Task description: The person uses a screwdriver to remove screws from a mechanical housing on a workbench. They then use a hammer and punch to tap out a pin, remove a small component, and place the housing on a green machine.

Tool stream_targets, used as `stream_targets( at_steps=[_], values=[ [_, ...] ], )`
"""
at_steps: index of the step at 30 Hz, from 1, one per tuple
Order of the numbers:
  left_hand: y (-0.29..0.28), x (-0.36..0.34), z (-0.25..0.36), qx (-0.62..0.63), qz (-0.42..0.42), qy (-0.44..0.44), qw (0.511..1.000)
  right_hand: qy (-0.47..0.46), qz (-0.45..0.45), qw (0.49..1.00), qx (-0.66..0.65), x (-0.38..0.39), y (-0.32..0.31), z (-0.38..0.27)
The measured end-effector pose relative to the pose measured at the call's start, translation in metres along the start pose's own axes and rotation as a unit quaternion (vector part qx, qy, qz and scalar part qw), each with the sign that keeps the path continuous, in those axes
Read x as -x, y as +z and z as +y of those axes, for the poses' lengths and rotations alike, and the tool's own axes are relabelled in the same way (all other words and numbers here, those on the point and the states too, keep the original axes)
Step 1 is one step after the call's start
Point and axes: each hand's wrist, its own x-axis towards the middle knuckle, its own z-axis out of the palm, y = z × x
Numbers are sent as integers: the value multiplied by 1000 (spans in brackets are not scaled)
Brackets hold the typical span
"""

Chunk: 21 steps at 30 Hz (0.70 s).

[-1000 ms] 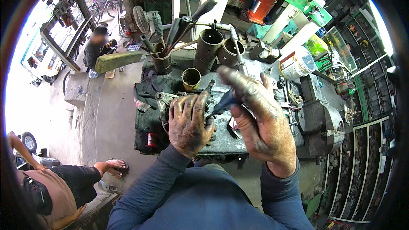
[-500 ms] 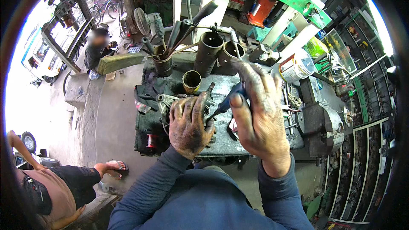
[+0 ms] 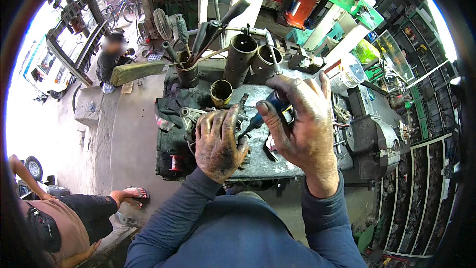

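My left hand (image 3: 216,146), smudged with dark grease, is curled over a grey cast-metal part (image 3: 188,116) on the bench, hiding much of it. Its thumb and fingertips are close to the thin dark tip of a blue-handled screwdriver (image 3: 256,120). My right hand (image 3: 303,124) is around the handle's upper end, with the thumb along the near side. The screwdriver slants down and left to the metal part; where its tip sits is hard to make out. A dark upright piece (image 3: 243,100) of metal sticks up beyond my left fingers.
Behind the work stand an open yellowish can (image 3: 221,92), dark metal cylinders (image 3: 241,64) and a tool holder (image 3: 187,76). A red spool (image 3: 176,163) lies left, a white bucket (image 3: 348,74) and a vise-like machine (image 3: 372,146) right. One person (image 3: 64,221) is lower left, another (image 3: 111,62) farther back.
My right hand has turned and its fingers have bent more around the screwdriver handle, with the thumb shifting slightly left. My left hand stays on the metal part. The view has shifted slightly.
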Motion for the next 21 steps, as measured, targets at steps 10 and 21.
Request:
stream_targets(
  at_steps=[10, 21],
  values=[
    [-2, 0, -4, 16, 9, 27, 999, -70, 28, 996, 44, -1, 7, 2],
    [-49, -27, -81, -52, -281, 86, 954, -215, -369, 420, -801, -71, 88, 46]
  ],
)
